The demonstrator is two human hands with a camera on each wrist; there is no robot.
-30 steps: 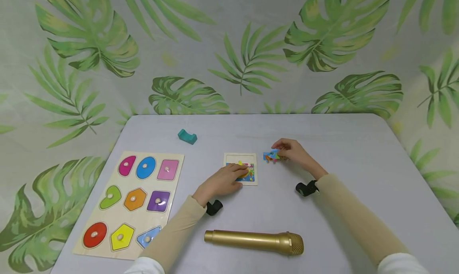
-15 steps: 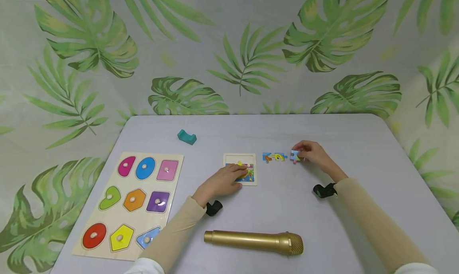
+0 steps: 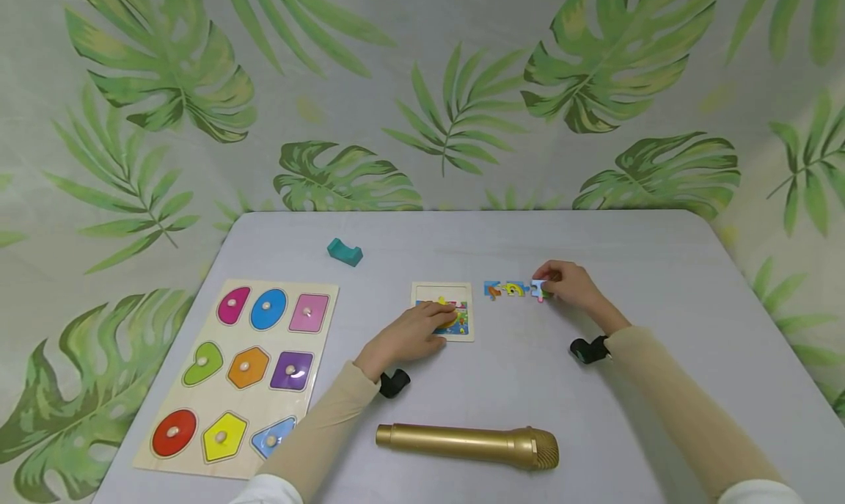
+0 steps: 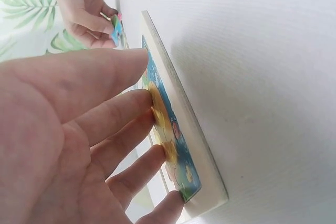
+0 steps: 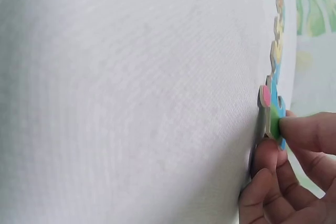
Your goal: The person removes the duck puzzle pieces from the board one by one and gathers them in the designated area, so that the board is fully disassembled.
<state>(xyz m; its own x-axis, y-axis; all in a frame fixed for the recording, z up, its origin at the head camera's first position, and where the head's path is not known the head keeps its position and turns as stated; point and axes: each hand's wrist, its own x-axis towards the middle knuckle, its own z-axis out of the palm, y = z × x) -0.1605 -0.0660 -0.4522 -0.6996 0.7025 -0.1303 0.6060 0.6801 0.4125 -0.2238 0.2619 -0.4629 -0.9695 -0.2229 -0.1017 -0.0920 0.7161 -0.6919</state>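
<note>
My right hand (image 3: 569, 284) pinches a jigsaw piece (image 5: 274, 109) in blue and green with a pink knob, between thumb and fingers, just over the table. To its left lie two more pieces in a row: a blue-and-yellow puzzle piece (image 3: 515, 289) and a blue-and-orange puzzle piece (image 3: 492, 289). The held piece is right at the yellow one's edge. My left hand (image 3: 412, 331) rests its fingertips, nearly straight, on the small wooden puzzle tray (image 3: 442, 288). Colourful pieces (image 4: 176, 145) fill the tray's lower part, partly hidden under the fingers; its upper strip shows bare wood.
A wooden peg board (image 3: 247, 408) with coloured shapes lies at the left, partly under the left forearm. Near the front is a gold microphone (image 3: 467, 443). A teal block (image 3: 345, 252) with a curved notch sits at the back left.
My right hand moved right, uncovering the yellow piece, and then brought the blue-and-green piece slightly back left toward the row. My left hand has stayed on the tray.
</note>
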